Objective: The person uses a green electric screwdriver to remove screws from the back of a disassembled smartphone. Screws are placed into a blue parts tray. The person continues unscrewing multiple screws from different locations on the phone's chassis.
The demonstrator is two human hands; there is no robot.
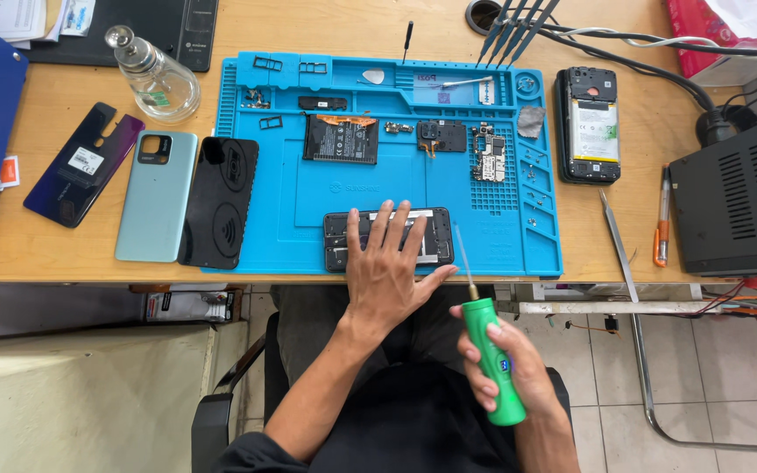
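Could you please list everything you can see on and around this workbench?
repair mat: one, blue, desk centre
opened phone: one, black, mat's near edge
battery: one, black, on mat
circuit boards: two, dark, on mat
back covers: three, purple, pale green, black, left of mat
glass bottle: one, clear, far left
second phone: one, open, right of mat
black box: one, far right
screwdriver: one, green
left hand: flat on opened phone
right hand: holds screwdriver
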